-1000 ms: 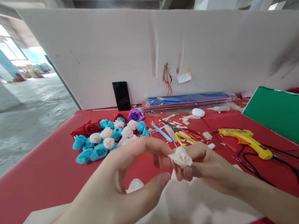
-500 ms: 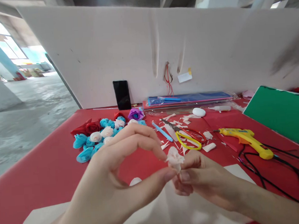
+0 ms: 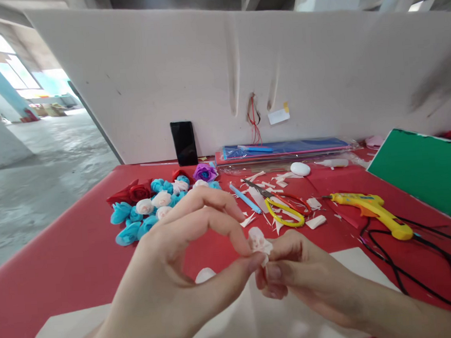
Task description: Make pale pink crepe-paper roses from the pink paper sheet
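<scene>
A small pale pink paper flower (image 3: 260,243) is held up in front of me, between both hands. My left hand (image 3: 185,259) curves round in a pinch, its thumb and index fingertip closed on the flower's left side and a petal. From the right, my right hand (image 3: 305,269) grips the base of the flower between thumb and fingers; the base itself is mostly hidden. Below the hands lies a white sheet of paper (image 3: 237,333), and a round white petal piece (image 3: 205,274) shows behind my left thumb.
Finished blue, white and red paper flowers (image 3: 126,213) and a purple one (image 3: 205,172) lie at the left. Yellow-and-red scissors (image 3: 284,212), a blue pen (image 3: 245,197) and paper scraps lie behind the hands. A yellow glue gun (image 3: 371,207) with black cord sits right, near a green board (image 3: 430,175).
The flower has shifted slightly left and turned in the fingers, tilting its petals. My left index finger has closed in against it, and my right hand has moved a little to the left.
</scene>
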The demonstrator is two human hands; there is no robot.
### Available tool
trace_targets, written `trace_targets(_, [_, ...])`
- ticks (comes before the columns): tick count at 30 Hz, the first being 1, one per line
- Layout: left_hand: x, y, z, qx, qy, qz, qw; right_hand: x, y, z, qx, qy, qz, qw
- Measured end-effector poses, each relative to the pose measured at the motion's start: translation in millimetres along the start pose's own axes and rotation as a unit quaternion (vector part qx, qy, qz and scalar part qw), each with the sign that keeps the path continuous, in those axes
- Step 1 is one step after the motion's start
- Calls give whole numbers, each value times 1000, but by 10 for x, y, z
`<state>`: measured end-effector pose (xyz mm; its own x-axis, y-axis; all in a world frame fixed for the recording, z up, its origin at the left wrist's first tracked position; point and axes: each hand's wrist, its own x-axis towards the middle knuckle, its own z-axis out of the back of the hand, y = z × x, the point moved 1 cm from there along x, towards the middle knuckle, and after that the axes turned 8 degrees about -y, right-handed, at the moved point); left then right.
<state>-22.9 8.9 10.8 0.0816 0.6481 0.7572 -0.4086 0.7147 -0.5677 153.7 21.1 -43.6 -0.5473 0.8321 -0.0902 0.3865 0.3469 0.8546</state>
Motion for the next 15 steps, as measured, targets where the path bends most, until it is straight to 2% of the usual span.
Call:
trace_targets(6, [-89, -21, -6, 48, -14, -103, 993, -69, -38, -59, 80, 8, -21, 997])
trace_targets(11, [-101, 9, -54, 50, -63, -143, 986, -116, -61, -90, 118, 32, -54, 991])
trace_targets(12, [-88, 9, -61, 55, -50, -140, 987, -117, -64, -92, 123, 40, -56, 990])
trace_targets(15, [-45, -12, -31, 59, -81, -168, 981, -112, -71, -89, 128, 46, -57, 989])
